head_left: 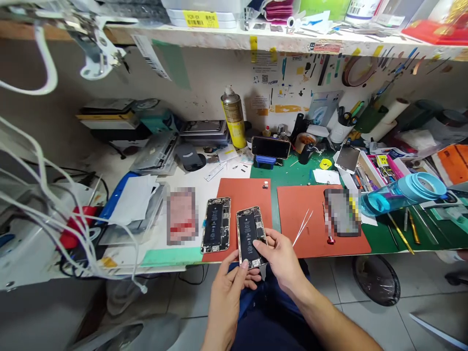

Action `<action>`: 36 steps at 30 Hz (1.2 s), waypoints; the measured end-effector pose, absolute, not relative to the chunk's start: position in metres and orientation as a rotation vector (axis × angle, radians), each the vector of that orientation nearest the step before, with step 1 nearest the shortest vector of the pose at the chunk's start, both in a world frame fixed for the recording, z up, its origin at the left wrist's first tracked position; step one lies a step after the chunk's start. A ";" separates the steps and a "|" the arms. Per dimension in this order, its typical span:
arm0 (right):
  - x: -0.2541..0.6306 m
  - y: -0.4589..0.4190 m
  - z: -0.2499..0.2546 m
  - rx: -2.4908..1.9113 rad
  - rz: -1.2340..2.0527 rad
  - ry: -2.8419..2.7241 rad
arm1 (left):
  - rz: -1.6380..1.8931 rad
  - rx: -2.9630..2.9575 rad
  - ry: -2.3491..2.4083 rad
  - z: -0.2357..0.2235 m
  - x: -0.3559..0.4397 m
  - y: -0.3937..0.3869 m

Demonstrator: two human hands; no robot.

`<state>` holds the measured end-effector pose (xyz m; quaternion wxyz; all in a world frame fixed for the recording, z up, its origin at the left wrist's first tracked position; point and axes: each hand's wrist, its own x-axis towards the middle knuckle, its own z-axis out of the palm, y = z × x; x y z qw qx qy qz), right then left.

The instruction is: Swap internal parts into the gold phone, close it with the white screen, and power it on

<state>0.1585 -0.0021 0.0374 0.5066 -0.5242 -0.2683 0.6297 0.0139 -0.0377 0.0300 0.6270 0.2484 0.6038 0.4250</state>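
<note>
An opened smartphone [247,234], its black battery and circuit board exposed, is held at the bench's front edge. My left hand [232,280] grips its lower left corner, thumb on the bottom end and fingers underneath. On the right side, my right hand [280,253] holds the same phone, with the thumb lying on the battery. Just to the left rests a second opened smartphone [216,225], also with battery and board showing, partly on the red-brown mat [239,190]. White tweezers [302,227] lie on the other red-brown mat [292,202], right of my right hand.
A blue water bottle [402,192] lies tilted at the right beside thin tools. Behind the mats, a dark-screened phone [270,147] leans on a blue stand, near a yellow spray can [234,119]. White cables [78,229] hang at the left. A loaded shelf [219,36] runs overhead.
</note>
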 end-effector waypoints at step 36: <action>0.143 -0.117 0.014 -1.403 1.356 -0.666 | 0.874 1.022 1.284 0.014 -0.001 -0.113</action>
